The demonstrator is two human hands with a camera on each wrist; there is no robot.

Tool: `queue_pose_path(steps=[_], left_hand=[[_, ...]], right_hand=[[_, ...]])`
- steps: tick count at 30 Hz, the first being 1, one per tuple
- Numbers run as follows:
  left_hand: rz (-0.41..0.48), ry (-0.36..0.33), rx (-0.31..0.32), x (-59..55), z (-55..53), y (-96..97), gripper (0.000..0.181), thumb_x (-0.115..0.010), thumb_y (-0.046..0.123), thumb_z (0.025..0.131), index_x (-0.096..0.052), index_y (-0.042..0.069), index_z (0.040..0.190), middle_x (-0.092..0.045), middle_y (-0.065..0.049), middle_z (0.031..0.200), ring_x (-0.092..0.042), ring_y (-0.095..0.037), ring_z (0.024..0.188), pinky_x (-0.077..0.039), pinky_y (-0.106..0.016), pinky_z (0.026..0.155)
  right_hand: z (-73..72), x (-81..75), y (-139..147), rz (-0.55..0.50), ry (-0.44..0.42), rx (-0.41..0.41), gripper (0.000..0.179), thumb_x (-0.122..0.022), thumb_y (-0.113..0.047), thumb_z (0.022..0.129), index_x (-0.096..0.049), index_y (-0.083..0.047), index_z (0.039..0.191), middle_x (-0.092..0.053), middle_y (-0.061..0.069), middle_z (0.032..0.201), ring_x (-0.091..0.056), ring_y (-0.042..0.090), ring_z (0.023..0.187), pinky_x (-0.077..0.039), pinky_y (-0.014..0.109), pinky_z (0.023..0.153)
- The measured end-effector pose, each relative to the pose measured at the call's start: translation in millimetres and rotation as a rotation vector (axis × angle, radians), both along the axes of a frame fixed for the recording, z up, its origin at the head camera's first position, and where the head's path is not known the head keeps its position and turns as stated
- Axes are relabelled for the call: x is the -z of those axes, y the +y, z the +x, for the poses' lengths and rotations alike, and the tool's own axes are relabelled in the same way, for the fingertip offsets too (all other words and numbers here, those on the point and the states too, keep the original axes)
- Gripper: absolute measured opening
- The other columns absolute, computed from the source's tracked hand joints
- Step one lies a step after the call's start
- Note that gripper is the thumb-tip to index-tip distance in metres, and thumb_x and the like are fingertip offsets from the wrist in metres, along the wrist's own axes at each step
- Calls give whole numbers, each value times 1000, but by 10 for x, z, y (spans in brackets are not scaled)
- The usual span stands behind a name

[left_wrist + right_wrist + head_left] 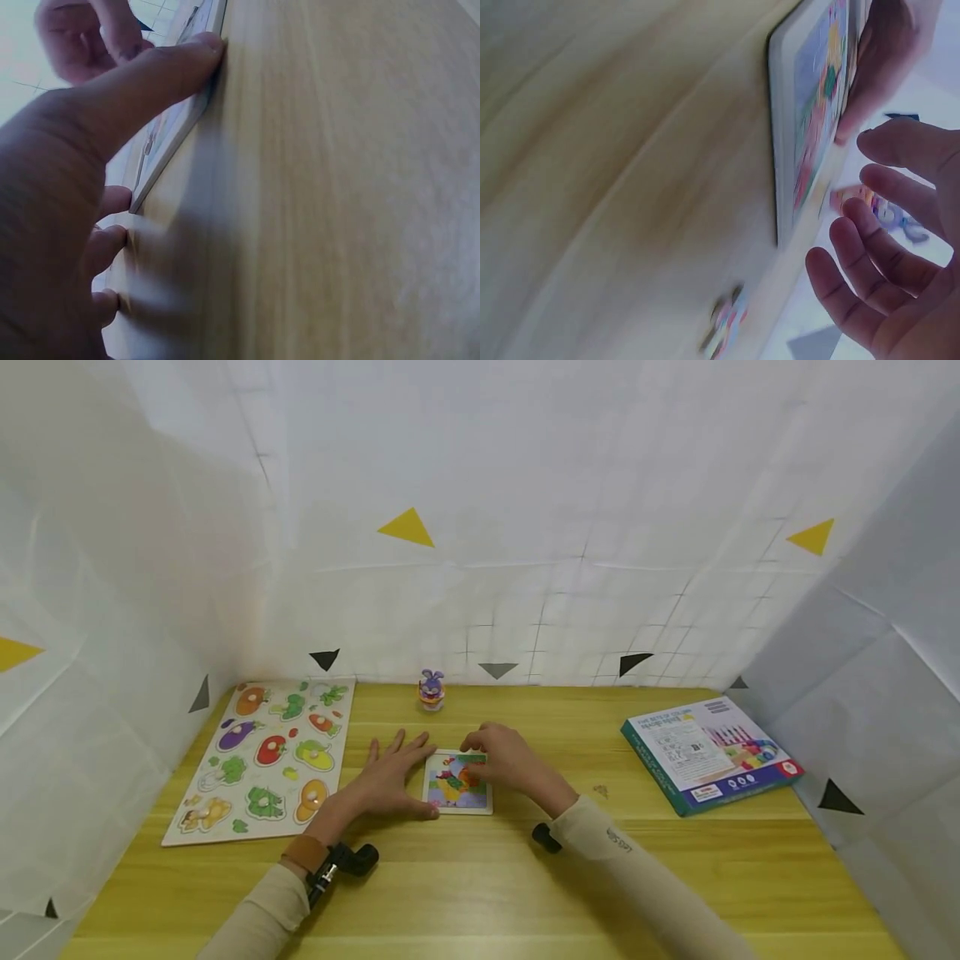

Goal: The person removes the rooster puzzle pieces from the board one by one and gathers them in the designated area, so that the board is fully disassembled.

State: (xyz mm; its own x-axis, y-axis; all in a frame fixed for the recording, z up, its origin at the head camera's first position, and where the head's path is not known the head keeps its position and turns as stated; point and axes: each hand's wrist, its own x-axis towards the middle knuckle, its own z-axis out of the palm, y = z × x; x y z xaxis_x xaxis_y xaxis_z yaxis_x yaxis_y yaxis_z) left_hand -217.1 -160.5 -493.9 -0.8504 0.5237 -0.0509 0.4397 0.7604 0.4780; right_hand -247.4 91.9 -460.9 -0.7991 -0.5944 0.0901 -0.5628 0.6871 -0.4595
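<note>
Wooden table (465,893). Vegetable board (255,777): far left corner. Box (712,752): lay near right edge. My left hand (386,781): fingers wide, thumb touched near left corner of puzzle (453,787). My right hand (512,760): fingers loosely bent, over puzzle's right edge. Puzzle: lay midway between table's side edges. Figurine (431,691): stood near far edge.

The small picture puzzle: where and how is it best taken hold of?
Probably grip the puzzle by its right edge, bringing the right hand in low from the right: the board is thin and lies flat, that edge is uncovered, and the left hand spreads along the opposite side.
</note>
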Motion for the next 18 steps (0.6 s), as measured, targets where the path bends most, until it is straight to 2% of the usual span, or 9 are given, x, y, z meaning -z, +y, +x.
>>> queue_pose_path(steps=[7,12,18], left_hand=[[11,5,6,22,-8,-26,108,-77,70,72,-36,18,157,-18,-6,166,-1,-40,151,8,-71,110],[18,6,11,35,-6,-26,108,-77,70,72,-36,17,157,-19,-7,165,-2,-41,151,7,-72,110],[21,7,14,30,0,-15,107,-76,69,73,-36,17,157,-19,-7,165,-1,-40,151,8,-72,110]], right_hand=[[-38,72,-204,18,50,-69,25,-76,-12,84,-77,-9,109,-69,7,99,-56,17,81,-49,33,71],[-64,109,-273,75,68,-88,23,-76,-10,85,-79,-12,108,-71,5,98,-58,18,86,-50,33,75],[-50,106,-304,142,41,-71,24,-74,-12,88,-78,-17,111,-65,7,103,-56,20,92,-49,34,79]])
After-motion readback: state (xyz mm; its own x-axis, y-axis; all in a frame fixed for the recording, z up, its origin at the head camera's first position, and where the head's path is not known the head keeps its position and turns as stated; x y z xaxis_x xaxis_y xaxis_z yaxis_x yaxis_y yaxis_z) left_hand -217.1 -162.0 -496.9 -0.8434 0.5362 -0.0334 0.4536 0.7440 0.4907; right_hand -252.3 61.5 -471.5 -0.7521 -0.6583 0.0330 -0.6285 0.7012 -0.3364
